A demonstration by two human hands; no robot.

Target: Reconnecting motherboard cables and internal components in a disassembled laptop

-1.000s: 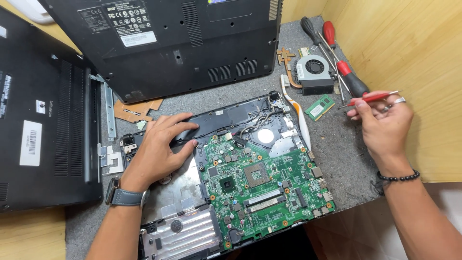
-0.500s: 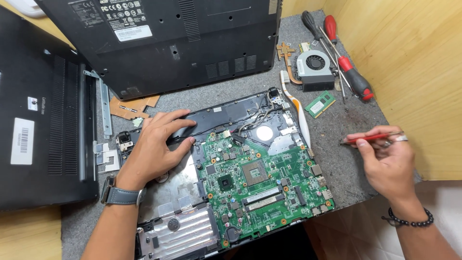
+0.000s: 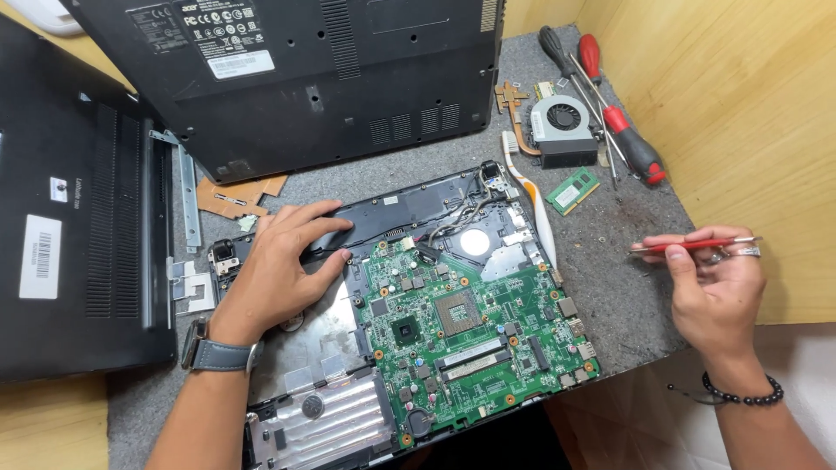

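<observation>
Motherboard [image 3: 461, 335] is stiff but fragile, so grip its edges; your left hand [image 3: 283, 265] lies spread on the black laptop base [image 3: 392, 213], right hand [image 3: 714, 283] pinching a red screwdriver [image 3: 692, 245].

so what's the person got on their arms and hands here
Both forearms are bare, with no sleeves in view. The left hand has a wristwatch with a grey-blue strap and a metal case at the wrist. The right hand has a silver ring on one finger and a thin bracelet of small dark beads around the wrist. No gloves on either hand.
</observation>
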